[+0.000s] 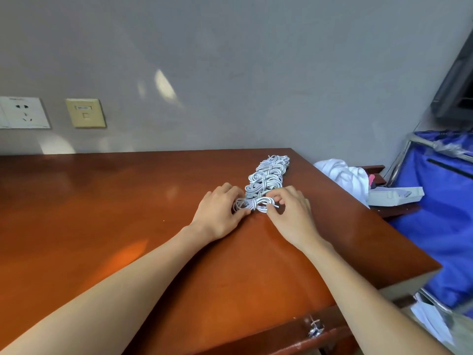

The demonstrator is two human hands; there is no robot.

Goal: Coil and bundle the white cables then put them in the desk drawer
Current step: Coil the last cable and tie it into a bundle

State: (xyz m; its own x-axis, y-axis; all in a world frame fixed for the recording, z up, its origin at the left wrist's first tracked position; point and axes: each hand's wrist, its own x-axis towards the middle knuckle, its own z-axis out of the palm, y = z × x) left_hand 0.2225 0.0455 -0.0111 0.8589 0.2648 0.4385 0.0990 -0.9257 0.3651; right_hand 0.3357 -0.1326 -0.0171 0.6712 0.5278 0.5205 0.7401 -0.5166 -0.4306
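While both hands work at the near end of the row, the left hand [220,213] lies over the left loop of a white cable bundle [256,203], its fingers [226,189] curled down round it and the thumb closing in from the near side. Right hand [291,208] takes the right loop: thumb and forefinger pinch it, the other fingers bent loosely above. The bundle rests on the bench [102,201], touching the nearest of the row of coiled bundles [268,172], which runs off toward the far right corner. It is bow-shaped, wrapped at the waist, and a short free end pokes out by the right thumb. Judged step: cinching or tucking the last wrap. To do it well, pin the waist with the left hand so the loops cannot spring. Draw the free end snug with the right and feed it under a wrap rather than leaving it loose. Even up both loops so this bundle matches the row. Avoid dragging it into its neighbour, since the strands could snag. The desk drawer [281,334] shows at the lower edge, keys [314,327] hanging from its lock. It looks shut, so none of the bundles in view is stowed.
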